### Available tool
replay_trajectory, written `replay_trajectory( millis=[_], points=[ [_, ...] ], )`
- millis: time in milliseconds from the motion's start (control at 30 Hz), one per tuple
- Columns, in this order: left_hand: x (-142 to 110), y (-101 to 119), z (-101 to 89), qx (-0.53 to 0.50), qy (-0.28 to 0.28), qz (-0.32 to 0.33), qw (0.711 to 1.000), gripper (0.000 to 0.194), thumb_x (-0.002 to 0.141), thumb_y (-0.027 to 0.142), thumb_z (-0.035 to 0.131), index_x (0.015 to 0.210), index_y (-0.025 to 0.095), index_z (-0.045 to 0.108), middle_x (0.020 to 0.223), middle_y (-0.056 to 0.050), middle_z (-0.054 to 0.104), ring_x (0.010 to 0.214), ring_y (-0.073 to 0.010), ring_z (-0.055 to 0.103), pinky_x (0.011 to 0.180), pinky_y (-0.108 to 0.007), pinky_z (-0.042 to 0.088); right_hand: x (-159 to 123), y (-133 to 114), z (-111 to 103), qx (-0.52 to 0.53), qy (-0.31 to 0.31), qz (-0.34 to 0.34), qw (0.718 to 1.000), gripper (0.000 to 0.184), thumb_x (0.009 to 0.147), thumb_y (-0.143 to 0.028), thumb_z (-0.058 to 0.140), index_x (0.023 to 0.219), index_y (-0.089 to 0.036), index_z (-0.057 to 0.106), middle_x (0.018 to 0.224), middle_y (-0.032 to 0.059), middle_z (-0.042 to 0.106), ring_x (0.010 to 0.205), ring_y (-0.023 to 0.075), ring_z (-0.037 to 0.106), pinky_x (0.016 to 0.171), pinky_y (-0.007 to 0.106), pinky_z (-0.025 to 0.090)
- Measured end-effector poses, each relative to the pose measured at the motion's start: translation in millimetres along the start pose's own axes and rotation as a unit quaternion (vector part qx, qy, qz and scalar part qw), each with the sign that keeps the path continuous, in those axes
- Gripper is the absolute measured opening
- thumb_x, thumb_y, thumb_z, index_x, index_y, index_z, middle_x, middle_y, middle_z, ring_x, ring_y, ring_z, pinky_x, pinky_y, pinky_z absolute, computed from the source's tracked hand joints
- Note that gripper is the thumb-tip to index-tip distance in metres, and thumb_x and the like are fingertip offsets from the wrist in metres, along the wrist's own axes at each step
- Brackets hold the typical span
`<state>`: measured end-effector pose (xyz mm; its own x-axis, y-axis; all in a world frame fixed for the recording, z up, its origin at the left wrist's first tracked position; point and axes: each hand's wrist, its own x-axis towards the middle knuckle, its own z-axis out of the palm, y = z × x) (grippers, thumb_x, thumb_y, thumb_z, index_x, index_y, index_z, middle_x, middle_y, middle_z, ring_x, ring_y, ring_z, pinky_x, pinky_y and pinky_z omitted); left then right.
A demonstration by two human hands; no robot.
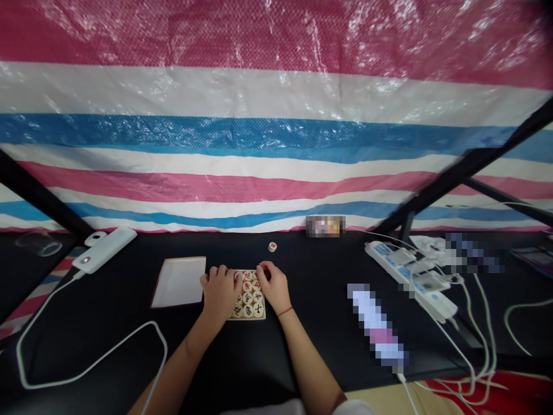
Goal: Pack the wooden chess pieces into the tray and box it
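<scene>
An open box [246,319] holds rows of round Chinese chess pieces [247,298] with red and black characters. My left hand [220,294] lies over its left side, thumb on the pieces and fingers curled down at the edge. At the upper right corner, my right hand [275,287] has its thumb and index finger bent together beside the pieces; what lies between the fingertips is hidden. One loose chess piece [272,247] with a red character sits beyond the box. To the left is the pale-lined box lid [180,282], inside facing up.
A white power bank [105,250] with a cable lies at the far left. On the right are a power strip [410,279] with plugs and cables, and a blurred phone-like item [375,325]. A small blurred item [325,226] stands by the striped sheet [259,190] at the back.
</scene>
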<state>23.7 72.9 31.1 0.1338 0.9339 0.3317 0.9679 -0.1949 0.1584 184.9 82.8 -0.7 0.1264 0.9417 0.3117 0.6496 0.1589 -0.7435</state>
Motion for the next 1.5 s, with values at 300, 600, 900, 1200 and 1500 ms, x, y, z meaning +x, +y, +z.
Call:
replay_trajectory(
  millis=[300, 600, 900, 1200, 1500],
  points=[
    [6.7, 0.1, -10.8, -0.152, -0.049, -0.082, 0.984, 0.018, 0.086, 0.035, 0.055, 0.087, 0.023, 0.068, 0.085, -0.004, 0.073, 0.091, -0.0245, 0.06, 0.085, -0.04, 0.034, -0.7, -17.7, -10.7, 0.017, 0.022, -0.112, 0.993, 0.02, 0.082, -0.029, 0.059, 0.1, -0.021, 0.065, 0.1, 0.007, 0.07, 0.098, 0.0243, 0.059, 0.088, 0.038, 0.045],
    [10.7, -2.5, -18.5, -0.452, -0.063, -0.148, 0.877, 0.03, 0.085, 0.049, 0.054, 0.094, 0.022, 0.064, 0.091, -0.003, 0.071, 0.085, -0.0193, 0.066, 0.077, -0.03, 0.049, 7.1, -19.8, -14.2, 0.047, 0.044, -0.157, 0.986, 0.021, 0.087, -0.028, 0.057, 0.106, -0.022, 0.064, 0.103, 0.007, 0.07, 0.097, 0.0213, 0.062, 0.087, 0.036, 0.047],
    [12.5, -17.8, 6.2, -0.59, 0.025, -0.175, 0.788, 0.034, 0.078, 0.04, 0.065, 0.105, 0.019, 0.063, 0.107, -0.008, 0.069, 0.098, -0.0204, 0.068, 0.087, -0.033, 0.054, 52.1, 68.1, -25.2, -0.115, 0.133, 0.005, 0.984, 0.022, 0.085, -0.03, 0.052, 0.096, -0.017, 0.065, 0.097, 0.0112, 0.071, 0.096, 0.0258, 0.06, 0.086, 0.04, 0.046],
    [10.2, -12.9, -0.7, -0.429, 0.042, -0.032, 0.902, 0.029, 0.085, 0.029, 0.059, 0.113, 0.024, 0.063, 0.098, -0.004, 0.065, 0.084, -0.016, 0.066, 0.082, -0.032, 0.054, 29.4, 3.7, -29.0, 0.018, 0.086, -0.054, 0.995, 0.021, 0.087, -0.034, 0.055, 0.099, -0.019, 0.064, 0.099, 0.0087, 0.069, 0.096, 0.0228, 0.062, 0.089, 0.038, 0.047],
    [14.4, -4.1, 0.5, -0.313, 0.06, 0.122, 0.94, 0.034, 0.087, 0.018, 0.055, 0.12, 0.025, 0.057, 0.105, -0.005, 0.066, 0.098, -0.02, 0.064, 0.088, -0.035, 0.052, 8.0, -46.8, -26.4, 0.14, -0.038, -0.04, 0.989, 0.018, 0.083, -0.029, 0.059, 0.099, -0.021, 0.063, 0.091, 0.002, 0.071, 0.083, 0.0163, 0.066, 0.077, 0.027, 0.052]
  ],
)
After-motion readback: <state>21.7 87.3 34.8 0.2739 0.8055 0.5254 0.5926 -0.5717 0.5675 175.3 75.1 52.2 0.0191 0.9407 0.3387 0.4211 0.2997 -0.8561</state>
